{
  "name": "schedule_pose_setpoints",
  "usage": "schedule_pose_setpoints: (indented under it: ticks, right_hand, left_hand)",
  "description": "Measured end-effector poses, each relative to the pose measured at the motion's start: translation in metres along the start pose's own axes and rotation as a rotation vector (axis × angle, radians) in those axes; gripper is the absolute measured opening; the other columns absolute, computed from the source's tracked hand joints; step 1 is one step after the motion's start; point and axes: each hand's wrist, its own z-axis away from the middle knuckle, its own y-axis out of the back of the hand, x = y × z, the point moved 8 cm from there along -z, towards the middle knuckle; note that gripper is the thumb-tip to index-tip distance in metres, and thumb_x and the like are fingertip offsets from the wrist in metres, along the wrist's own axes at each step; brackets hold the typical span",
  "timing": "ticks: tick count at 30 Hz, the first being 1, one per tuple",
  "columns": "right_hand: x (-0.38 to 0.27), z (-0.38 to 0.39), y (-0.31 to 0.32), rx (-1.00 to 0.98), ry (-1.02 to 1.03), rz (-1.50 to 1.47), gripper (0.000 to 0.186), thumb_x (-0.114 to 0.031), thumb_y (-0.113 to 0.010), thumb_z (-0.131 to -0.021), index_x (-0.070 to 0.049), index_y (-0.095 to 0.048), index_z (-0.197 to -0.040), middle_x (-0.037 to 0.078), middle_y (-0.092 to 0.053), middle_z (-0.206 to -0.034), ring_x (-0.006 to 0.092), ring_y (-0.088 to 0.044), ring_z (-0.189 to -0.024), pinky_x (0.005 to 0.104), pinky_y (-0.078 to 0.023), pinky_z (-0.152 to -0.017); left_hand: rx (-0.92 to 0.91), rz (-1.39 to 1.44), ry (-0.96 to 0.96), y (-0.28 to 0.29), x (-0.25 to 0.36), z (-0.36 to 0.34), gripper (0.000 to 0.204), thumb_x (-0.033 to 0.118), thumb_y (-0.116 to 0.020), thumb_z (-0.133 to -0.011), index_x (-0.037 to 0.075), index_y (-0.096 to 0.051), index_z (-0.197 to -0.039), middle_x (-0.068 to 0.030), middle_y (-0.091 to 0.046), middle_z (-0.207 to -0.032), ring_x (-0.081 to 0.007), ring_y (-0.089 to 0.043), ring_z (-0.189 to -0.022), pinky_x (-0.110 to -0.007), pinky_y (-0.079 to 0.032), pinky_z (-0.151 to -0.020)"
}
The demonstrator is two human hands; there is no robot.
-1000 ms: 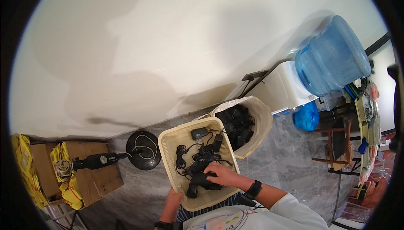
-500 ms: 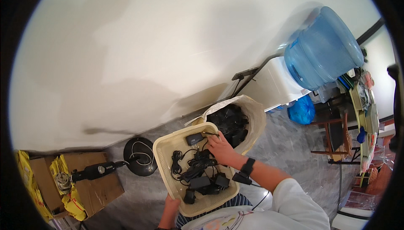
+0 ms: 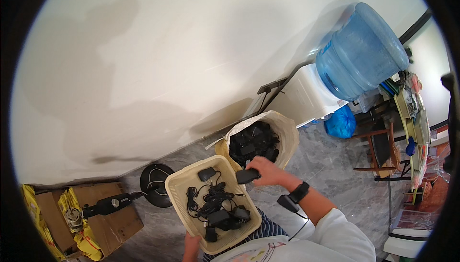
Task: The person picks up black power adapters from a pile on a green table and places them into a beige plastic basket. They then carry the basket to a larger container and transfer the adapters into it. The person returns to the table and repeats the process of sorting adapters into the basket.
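A cream plastic basket (image 3: 173,196) is tilted in front of me, held at its near left corner by my left hand (image 3: 193,243), whose fingers are partly hidden by the rim. Inside lie several black power adapters (image 3: 219,217) with coiled cables (image 3: 211,199). Just beyond the basket's right rim, my right hand (image 3: 267,170) grips a black power adapter (image 3: 247,176). Past that hand stands a pale woven sack (image 3: 289,140) with its mouth open, full of black adapters (image 3: 254,142).
To the left, a brown cardboard box (image 3: 115,214) carries yellow packets, and a black stand with a round base (image 3: 152,185) leans nearby. A water dispenser (image 3: 306,92) with a blue bottle (image 3: 357,53) stands by the wall. Right of it are a blue bag (image 3: 340,122) and wooden chair (image 3: 378,149).
My right hand has come out of the basket to the right, now with an adapter in it, near the sack. The basket has shifted slightly down and left in view.
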Motion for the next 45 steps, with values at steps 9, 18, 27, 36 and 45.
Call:
schedule_pose_setpoints:
  ticks: [9, 18, 27, 36, 45]
  right_hand:
    - [0.044, 0.006, 0.07, 0.272, -0.169, 0.266, 0.045, -0.009, -0.064, -0.061, -0.008, -0.057, -0.106, 0.013, -0.05, -0.095, 0.0341, -0.049, -0.092, 0.0417, -0.043, -0.083]
    - [-0.033, -0.044, -0.058, 0.103, 0.148, 0.008, 0.044, -0.006, -0.058, -0.074, -0.004, -0.053, -0.117, 0.016, -0.053, -0.105, 0.0347, -0.051, -0.1, 0.0405, -0.044, -0.087]
    - [0.023, -0.088, -0.15, 0.054, -0.371, 0.162, 0.066, -0.025, -0.072, -0.068, -0.001, -0.044, -0.122, 0.023, -0.05, -0.112, 0.0423, -0.047, -0.107, 0.0465, -0.04, -0.094]
    - [0.007, -0.076, -0.125, 0.065, -0.326, -0.415, 0.068, -0.034, -0.071, -0.064, -0.001, -0.05, -0.12, 0.02, -0.055, -0.105, 0.031, -0.056, -0.098, 0.0409, -0.045, -0.086]
    - [-0.037, -0.002, 0.015, 0.242, -0.145, -1.563, 0.063, -0.029, -0.064, -0.079, -0.009, -0.033, -0.131, 0.008, -0.054, -0.096, 0.0176, -0.055, -0.073, 0.0427, -0.049, -0.078]
  left_hand:
    - [0.011, -0.037, -0.059, 0.015, 0.023, 0.004, 0.063, -0.003, -0.047, -0.064, -0.004, -0.041, -0.127, -0.0129, -0.057, -0.109, -0.0249, -0.058, -0.095, -0.031, -0.045, -0.083]
    - [-0.03, -0.036, -0.121, 0.006, 0.032, 0.008, 0.059, -0.001, -0.049, -0.064, -0.004, -0.045, -0.123, -0.0119, -0.06, -0.105, -0.0227, -0.059, -0.092, -0.03, -0.047, -0.08]
    - [0.021, -0.331, -0.064, 0.005, 0.018, 0.017, 0.055, 0.0, -0.053, -0.068, -0.003, -0.044, -0.122, -0.0122, -0.059, -0.102, -0.0236, -0.058, -0.089, -0.033, -0.047, -0.077]
    - [-0.053, -0.281, -0.008, 0.0, 0.022, 0.03, 0.053, 0.003, -0.053, -0.066, -0.005, -0.046, -0.118, -0.0126, -0.058, -0.102, -0.0243, -0.058, -0.089, -0.033, -0.047, -0.077]
    - [-0.033, -0.117, -0.039, 0.004, 0.023, 0.004, 0.058, -0.002, -0.048, -0.065, -0.003, -0.044, -0.123, -0.0125, -0.058, -0.105, -0.0239, -0.058, -0.094, -0.031, -0.046, -0.083]
